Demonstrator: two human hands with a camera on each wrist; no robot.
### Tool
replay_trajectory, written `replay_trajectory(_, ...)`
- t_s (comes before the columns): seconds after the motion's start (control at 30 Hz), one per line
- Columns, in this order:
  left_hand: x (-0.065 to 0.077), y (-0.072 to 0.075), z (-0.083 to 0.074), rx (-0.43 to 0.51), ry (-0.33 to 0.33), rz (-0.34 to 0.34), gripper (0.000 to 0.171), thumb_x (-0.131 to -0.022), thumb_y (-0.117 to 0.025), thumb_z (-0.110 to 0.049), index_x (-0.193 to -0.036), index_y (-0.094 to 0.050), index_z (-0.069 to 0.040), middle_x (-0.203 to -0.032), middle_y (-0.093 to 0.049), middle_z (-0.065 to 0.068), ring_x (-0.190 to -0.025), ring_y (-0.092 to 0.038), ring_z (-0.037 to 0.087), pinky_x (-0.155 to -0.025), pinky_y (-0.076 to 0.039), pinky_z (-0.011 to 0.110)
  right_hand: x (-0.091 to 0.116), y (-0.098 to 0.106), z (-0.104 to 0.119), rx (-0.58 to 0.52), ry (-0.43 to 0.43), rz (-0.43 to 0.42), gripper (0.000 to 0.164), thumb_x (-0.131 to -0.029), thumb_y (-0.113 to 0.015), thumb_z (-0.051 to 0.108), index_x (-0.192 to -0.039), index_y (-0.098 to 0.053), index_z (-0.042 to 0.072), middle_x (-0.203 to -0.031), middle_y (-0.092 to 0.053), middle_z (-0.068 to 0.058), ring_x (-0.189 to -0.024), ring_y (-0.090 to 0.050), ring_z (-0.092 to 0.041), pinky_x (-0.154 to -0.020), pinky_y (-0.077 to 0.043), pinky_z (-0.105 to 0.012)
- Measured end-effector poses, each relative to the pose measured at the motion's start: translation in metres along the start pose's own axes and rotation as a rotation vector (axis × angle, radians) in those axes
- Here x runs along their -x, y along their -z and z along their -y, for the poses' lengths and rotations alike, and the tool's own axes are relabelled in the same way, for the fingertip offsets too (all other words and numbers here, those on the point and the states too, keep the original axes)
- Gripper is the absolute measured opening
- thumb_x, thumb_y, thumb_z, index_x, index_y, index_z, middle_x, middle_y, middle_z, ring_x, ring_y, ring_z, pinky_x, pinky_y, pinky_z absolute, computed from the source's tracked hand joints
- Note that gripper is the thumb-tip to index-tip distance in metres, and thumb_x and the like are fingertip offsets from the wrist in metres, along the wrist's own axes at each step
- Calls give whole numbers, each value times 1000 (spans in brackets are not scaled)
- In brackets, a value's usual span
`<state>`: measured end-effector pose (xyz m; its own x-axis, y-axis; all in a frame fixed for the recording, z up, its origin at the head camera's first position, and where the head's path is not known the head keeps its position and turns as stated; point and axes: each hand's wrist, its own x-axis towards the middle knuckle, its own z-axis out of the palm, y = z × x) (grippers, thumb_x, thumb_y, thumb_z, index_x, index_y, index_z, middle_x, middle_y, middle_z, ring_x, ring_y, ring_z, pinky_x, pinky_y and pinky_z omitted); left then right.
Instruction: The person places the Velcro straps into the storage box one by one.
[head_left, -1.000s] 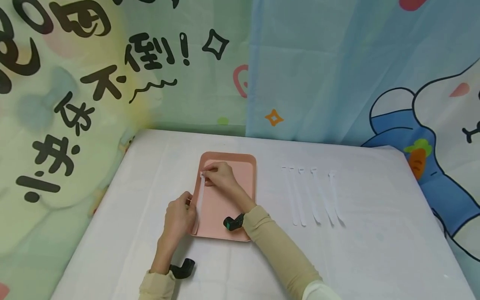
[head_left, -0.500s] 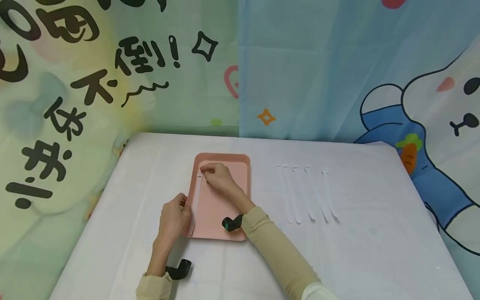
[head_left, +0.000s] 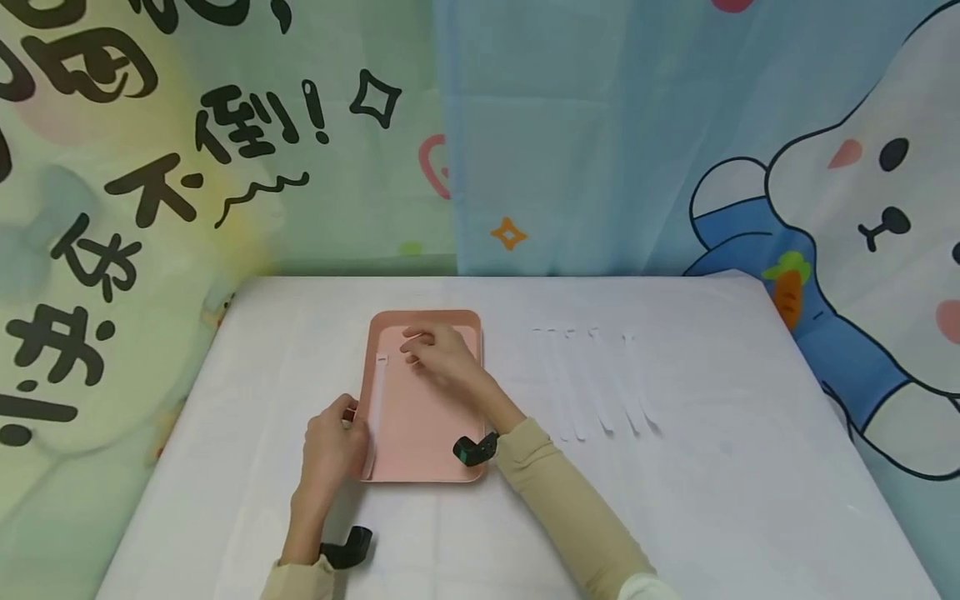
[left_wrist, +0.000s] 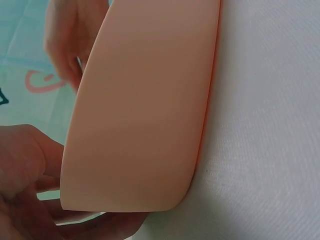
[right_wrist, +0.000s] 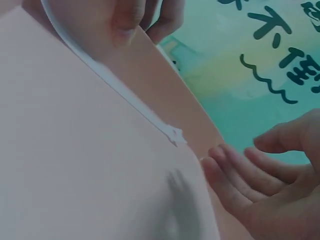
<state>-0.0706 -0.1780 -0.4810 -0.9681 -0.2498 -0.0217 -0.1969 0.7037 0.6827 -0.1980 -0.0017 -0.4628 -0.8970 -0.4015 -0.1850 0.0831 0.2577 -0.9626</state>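
Observation:
A pink tray [head_left: 427,433] lies on the white-covered table. Along its left inner side runs a thin white strip [head_left: 378,392], whose far end has a small tab [right_wrist: 175,135] in the right wrist view. My left hand [head_left: 334,442] grips the tray's left wall, thumb [right_wrist: 127,22] on the inner side and fingers outside; in the left wrist view its fingers [left_wrist: 105,225] pass beside the tray's corner. Over the far part of the tray hovers my right hand [head_left: 442,354], fingers loosely bent and apart, holding nothing, just right of the strip's tabbed end.
Several similar white strips [head_left: 600,383] lie side by side on the table [head_left: 735,500], right of the tray. Black wrist cameras [head_left: 474,450] sit on both wrists. Printed cloth [head_left: 570,150] hangs behind and to the left of the table.
My right hand has let go of the strip's far end and moved slightly right of it. The left hand stays at the tray's wall. The head view has shifted to the right.

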Motion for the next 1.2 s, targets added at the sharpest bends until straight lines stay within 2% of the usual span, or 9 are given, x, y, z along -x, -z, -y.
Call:
replay_trajectory(0.17,0,0,0,-7,-4,-5,18,-88,-57,-4,-100,-70,-2,-86,-74,16,-60,-57,20,-52,-39,33,12,14,-2,-43,82,-70,35,-104,-53,6,-135,-58,-7,-111,-74,-23,-99,-73,-40,-86,-60,-44)
replay_trajectory(0.3,1,0,0,4,9,7,19,-88,-56,-5,-101,-70,-2,-89,-74,17,-60,-58,20,-51,-39,33,20,28,-6,-98,107,-120,31,-104,-53,4,-131,-59,-9,-108,-74,-24,-96,-73,-42,-84,-60,-45)
replay_trajectory(0.53,2,2,0,3,31,17,20,-87,-56,-5,-102,-70,-3,-92,-75,17,-68,-66,22,-54,-44,33,31,49,-10,-90,112,-201,26,-104,-54,4,-125,-65,-6,-106,-75,-21,-88,-75,-28,-87,-58,-51)
replay_trajectory(0.77,0,0,0,17,28,30,20,-88,-57,-5,-104,-70,-2,-92,-74,19,-61,-59,18,-51,-40,31,35,83,-25,-42,66,-256,28,-99,-54,-5,-125,-65,-6,-111,-73,-23,-93,-74,-31,-87,-59,-46)
replay_trajectory(1.0,1,0,-3,17,25,22,19,-88,-58,-5,-102,-70,-3,-90,-75,18,-65,-64,22,-52,-42,32,38,120,-45,21,-19,-322,32,-97,-52,-9,-127,-64,-7,-118,-70,-26,-101,-73,-32,-86,-59,-35)
replay_trajectory(1.2,1,3,-2,14,20,24,19,-89,-58,-5,-102,-69,-1,-90,-74,19,-61,-59,20,-50,-40,32,44,139,-55,79,-101,-360,35,-97,-49,-7,-129,-64,-5,-125,-68,-23,-110,-70,-34,-92,-58,-37)
